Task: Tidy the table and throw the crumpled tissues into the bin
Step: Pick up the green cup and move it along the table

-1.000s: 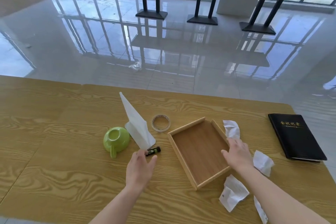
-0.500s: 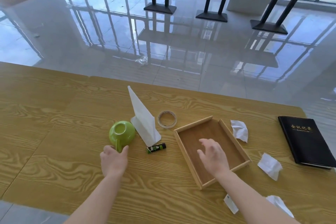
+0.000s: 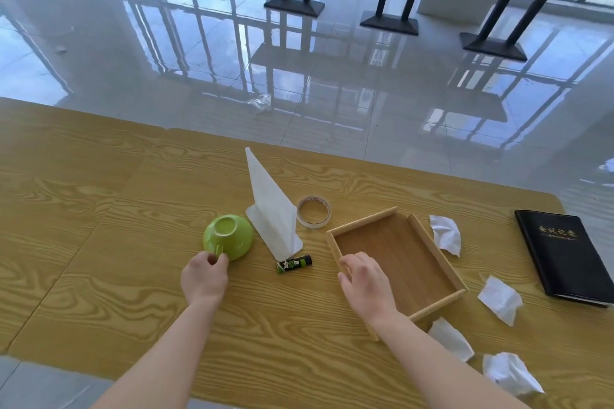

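Observation:
Several crumpled white tissues lie on the wooden table to the right: one beside the wooden tray's far right wall, one near the notebook, two at the front right. A green cup lies upside down; my left hand pinches its handle. My right hand grips the near left wall of the empty wooden tray. No bin is in view.
A folded white paper stands between cup and tape roll. A small black-and-green tube lies in front of it. A black notebook lies at the far right. Beyond the table is shiny floor with table legs.
My left hand moved left from the tube to the cup's handle and took hold of it. My right hand moved from the tray's right wall across to its left wall.

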